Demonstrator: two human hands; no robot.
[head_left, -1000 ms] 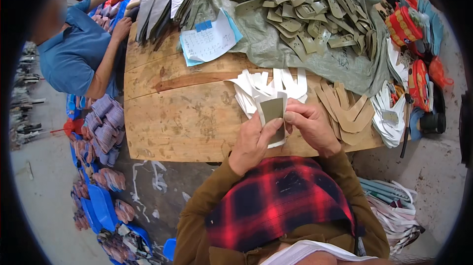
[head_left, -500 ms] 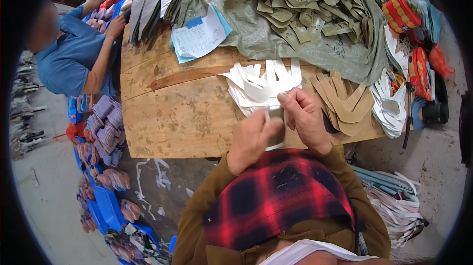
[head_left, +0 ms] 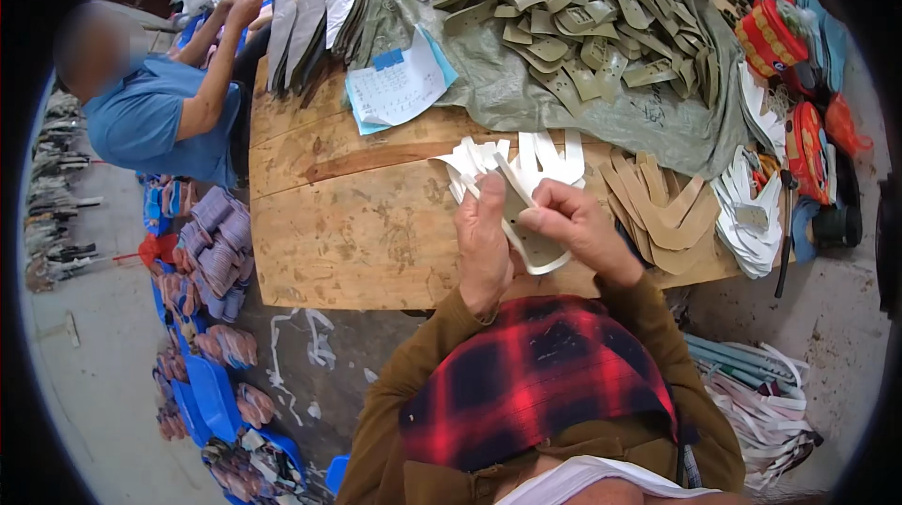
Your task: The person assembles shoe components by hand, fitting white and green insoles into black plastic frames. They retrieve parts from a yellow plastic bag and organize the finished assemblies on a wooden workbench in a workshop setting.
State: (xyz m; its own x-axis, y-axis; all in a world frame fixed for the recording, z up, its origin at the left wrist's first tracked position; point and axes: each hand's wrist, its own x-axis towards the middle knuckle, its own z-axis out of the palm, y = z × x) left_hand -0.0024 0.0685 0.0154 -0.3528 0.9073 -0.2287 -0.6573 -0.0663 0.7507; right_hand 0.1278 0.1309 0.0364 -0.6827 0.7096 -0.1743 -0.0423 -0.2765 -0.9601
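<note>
You have even, fairly bright light over the worktop (head_left: 348, 233), with slight sheen on the olive pieces (head_left: 583, 21) at one o'clock. Your hands (head_left: 583, 228) look fairly clear; the co-worker's head (head_left: 96, 46) is blurred at ten o'clock. Edges bow toward the black rim.

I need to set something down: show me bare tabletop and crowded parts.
The table is bare from its left edge to the left hand, nearer than the paper. Olive pieces crowd the far side; tan cutouts and white cutouts, the right.
</note>
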